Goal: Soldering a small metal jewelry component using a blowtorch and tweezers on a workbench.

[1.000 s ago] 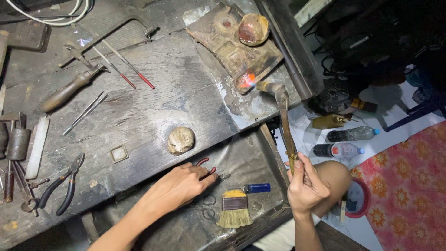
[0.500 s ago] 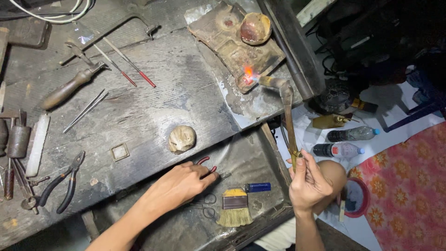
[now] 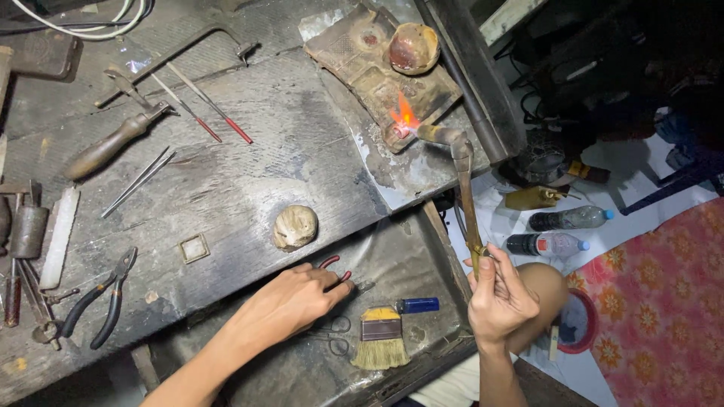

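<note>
A: Right hand (image 3: 498,298) — closed round the torch (image 3: 461,188) at its lower stem; flame on the soldering block (image 3: 377,68).

B: Left hand (image 3: 290,301)?

A: Pinching red-handled pliers (image 3: 335,271) in the surface's tray. Torch looks rigid, light, hot-tipped — hold low.

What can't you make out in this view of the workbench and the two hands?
Head view only:
- The tool under the left hand: only its red handles show; the fingers cover the rest.
- The piece being heated: the flame from the torch in the right hand glares over it, and it is too small.
- The tools at the left edge are cut off.
- The dark area at top right is too dim.
</note>
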